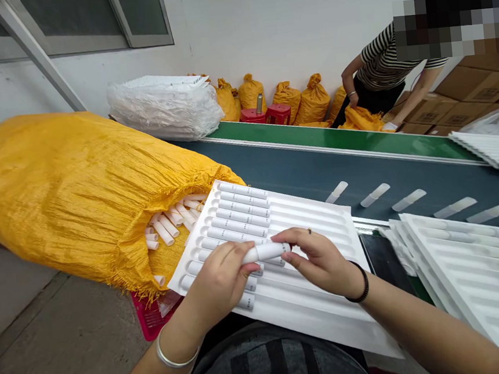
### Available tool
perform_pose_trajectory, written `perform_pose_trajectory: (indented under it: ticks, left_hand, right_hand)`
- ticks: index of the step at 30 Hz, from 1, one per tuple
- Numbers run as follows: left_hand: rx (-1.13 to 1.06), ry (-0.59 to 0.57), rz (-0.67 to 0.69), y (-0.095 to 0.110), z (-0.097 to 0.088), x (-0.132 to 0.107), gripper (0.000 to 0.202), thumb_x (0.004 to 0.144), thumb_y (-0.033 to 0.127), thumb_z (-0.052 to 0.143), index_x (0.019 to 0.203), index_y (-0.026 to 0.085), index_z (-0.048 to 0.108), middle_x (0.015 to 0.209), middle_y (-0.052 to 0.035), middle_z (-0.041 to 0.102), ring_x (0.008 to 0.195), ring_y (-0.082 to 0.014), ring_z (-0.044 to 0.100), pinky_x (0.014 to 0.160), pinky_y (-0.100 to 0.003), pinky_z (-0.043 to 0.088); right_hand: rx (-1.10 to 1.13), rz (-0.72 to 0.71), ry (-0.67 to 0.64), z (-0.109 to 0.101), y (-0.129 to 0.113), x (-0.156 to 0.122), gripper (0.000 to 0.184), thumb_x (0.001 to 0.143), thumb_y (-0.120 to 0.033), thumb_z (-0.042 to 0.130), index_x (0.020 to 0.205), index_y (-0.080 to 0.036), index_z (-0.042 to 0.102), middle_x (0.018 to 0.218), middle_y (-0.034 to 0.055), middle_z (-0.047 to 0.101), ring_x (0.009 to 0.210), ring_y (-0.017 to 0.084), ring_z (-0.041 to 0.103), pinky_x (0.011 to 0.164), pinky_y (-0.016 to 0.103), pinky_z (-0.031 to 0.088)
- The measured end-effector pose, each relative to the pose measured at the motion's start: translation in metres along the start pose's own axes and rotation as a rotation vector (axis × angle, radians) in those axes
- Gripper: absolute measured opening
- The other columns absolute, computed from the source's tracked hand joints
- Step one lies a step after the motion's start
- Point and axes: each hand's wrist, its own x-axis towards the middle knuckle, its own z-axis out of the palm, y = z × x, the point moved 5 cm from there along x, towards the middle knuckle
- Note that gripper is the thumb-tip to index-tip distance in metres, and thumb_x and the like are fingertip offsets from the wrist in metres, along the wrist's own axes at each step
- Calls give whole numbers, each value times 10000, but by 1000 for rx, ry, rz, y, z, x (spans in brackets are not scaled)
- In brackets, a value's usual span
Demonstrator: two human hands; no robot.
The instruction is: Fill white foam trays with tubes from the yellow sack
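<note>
A white grooved tray [311, 298] rests in front of me with several white tubes lying in its left grooves. My left hand [220, 280] and my right hand [319, 259] both pinch one white tube [266, 251] and hold it level just above the tray. The left hand closes on its left end, the right hand on its right end. A big yellow woven sack [66, 185] lies on its side to the left, its open mouth against the tray and full of white tubes [169, 220].
A dark conveyor belt [309, 173] runs behind the tray and carries several tubes. Stacked white trays [479, 266] sit at the right. Across the belt another person in a striped shirt [381, 65] bends over yellow bags. A red crate [154, 317] sits under the sack.
</note>
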Motion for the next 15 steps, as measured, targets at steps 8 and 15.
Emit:
perform_pose_trajectory:
  ticks: [8, 15]
  left_hand:
    - [169, -112, -104, -39, 10, -5, 496, 934, 430, 457, 1313, 111, 424, 1135, -137, 622, 1049, -236, 590, 905, -353, 487]
    - [697, -274, -709, -186, -35, -54, 376, 884, 193, 343, 1082, 120, 654, 1122, -238, 555, 1061, -391, 525, 857, -547, 425]
  right_hand:
    - [-555, 164, -198, 8, 43, 22, 230, 865, -317, 607, 1033, -170, 661, 962, 108, 651, 942, 244, 594, 865, 358, 460]
    - [-734, 963, -93, -78, 188, 45, 222, 897, -260, 537, 1040, -117, 631, 945, 114, 660, 907, 239, 628, 779, 331, 481]
